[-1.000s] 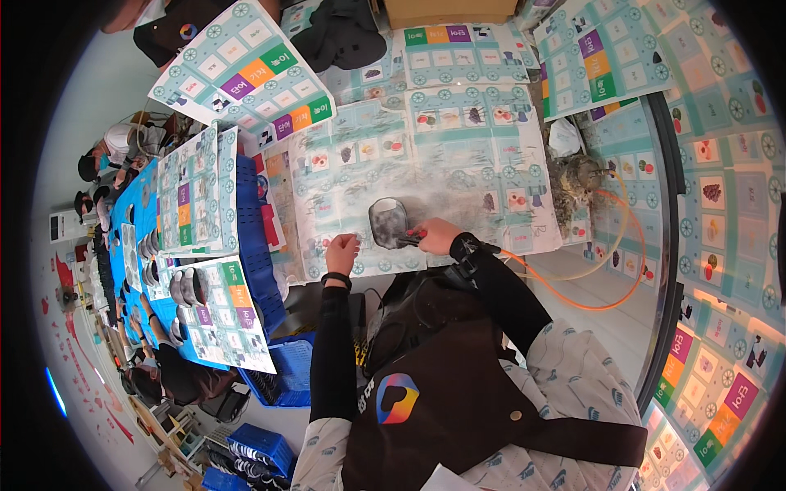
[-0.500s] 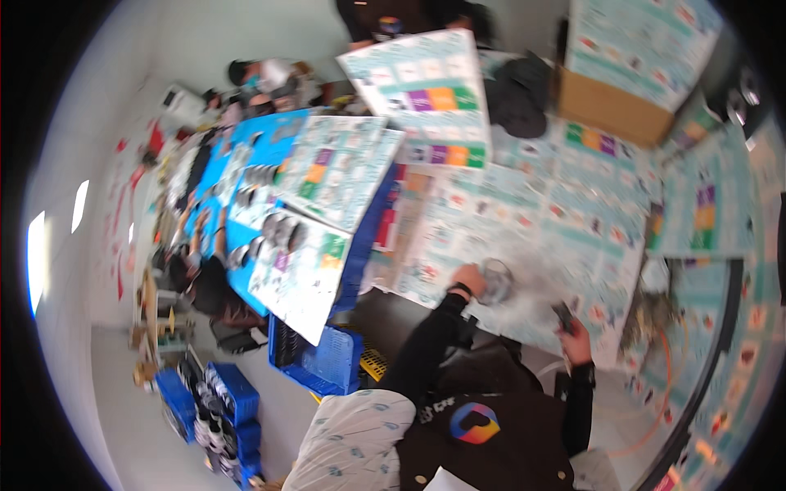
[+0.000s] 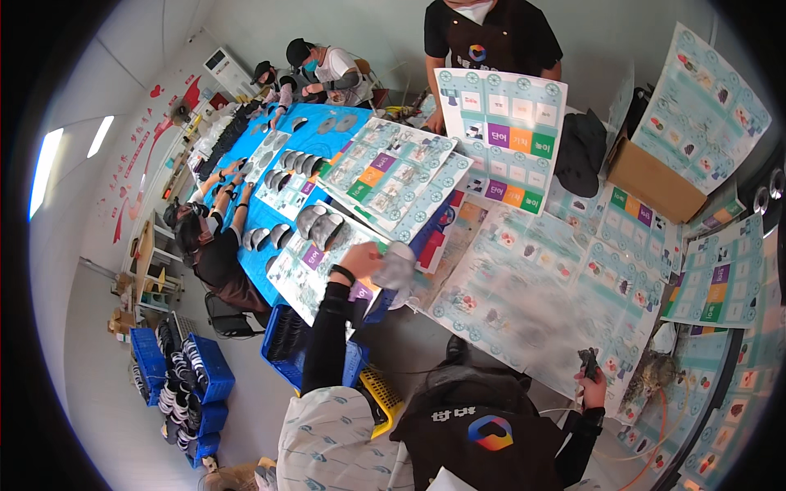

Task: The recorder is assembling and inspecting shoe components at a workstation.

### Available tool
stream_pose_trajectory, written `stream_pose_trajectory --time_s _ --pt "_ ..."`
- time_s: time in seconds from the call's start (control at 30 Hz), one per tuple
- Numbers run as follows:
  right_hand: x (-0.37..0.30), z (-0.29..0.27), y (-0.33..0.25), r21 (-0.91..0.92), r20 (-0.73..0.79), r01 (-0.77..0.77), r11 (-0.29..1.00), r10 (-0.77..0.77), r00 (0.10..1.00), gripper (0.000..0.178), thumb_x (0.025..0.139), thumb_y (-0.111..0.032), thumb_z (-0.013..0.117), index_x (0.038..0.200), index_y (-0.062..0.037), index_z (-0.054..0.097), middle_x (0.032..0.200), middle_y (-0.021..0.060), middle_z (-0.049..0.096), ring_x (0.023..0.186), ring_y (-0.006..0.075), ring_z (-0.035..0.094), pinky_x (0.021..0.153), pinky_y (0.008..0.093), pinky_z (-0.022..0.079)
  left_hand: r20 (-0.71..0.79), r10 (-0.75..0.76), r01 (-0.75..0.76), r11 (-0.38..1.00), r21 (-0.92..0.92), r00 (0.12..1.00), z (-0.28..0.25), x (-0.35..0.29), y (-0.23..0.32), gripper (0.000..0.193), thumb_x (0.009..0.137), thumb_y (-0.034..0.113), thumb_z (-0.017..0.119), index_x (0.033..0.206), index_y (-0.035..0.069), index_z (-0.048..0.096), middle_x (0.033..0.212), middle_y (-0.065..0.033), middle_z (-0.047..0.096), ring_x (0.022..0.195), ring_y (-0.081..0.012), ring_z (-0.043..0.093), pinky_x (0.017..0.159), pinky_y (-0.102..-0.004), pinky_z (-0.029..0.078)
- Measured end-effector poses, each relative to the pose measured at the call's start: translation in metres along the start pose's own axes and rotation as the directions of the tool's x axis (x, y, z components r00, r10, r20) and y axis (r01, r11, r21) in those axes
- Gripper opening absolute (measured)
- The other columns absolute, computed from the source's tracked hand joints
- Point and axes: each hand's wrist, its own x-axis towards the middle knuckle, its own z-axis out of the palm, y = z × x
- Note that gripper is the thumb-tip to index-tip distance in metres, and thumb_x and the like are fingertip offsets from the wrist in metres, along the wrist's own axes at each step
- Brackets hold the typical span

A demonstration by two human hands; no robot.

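The right hand (image 3: 594, 388), lower right, is closed around a black handheld tool (image 3: 588, 360); the left hand (image 3: 360, 260), mid-frame, grips a grey curved piece (image 3: 398, 270). Below, a blue plastic basket (image 3: 356, 360) holds dark pieces (image 3: 286, 327); blue crates (image 3: 218, 381), lower left, hold black-and-white pieces (image 3: 176, 385). Beyond, a blue-covered counter (image 3: 255, 270) nears pale walls (image 3: 344, 33).

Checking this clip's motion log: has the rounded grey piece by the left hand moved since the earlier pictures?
Yes, leftward: the rounded grey piece was over the sheet-covered worktable and is now past that worktable's left edge, at the left hand.
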Motion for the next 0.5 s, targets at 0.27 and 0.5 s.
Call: stream_pose_trajectory --time_s 0.27,0.5 --pt "-0.027 0.049 0.005 -0.087 -0.106 0.001 0.996 -0.01 0.994 0.039 0.071 -0.008 0.061 0.11 -0.0038 0.063 0.086 0.0046 0.071 0.077 0.0159 0.067 0.043 0.028 0.044 -0.117 -0.163 0.171 0.984 0.059 0.98 -0.063 0.023 -0.169 0.021 0.074 0.024 0.071 0.082 0.005 0.068 0.082 -0.0176 0.071 0.082 -0.0375 0.07 0.074 -0.0459 0.056" --pt "-0.062 0.065 -0.005 -0.098 -0.174 0.091 0.991 -0.107 0.979 0.04 0.077 -0.002 0.07 0.117 -0.0038 0.067 0.094 -0.0016 0.067 0.079 0.0122 0.061 0.065 0.0265 0.05 -0.3 0.118 -0.041 0.967 0.251 0.947 -0.017 0.057 -0.209 0.02 0.086 0.009 0.057 0.091 0.01 0.076 0.093 -0.0134 0.072 0.093 -0.0359 0.067 0.084 -0.0454 0.053"
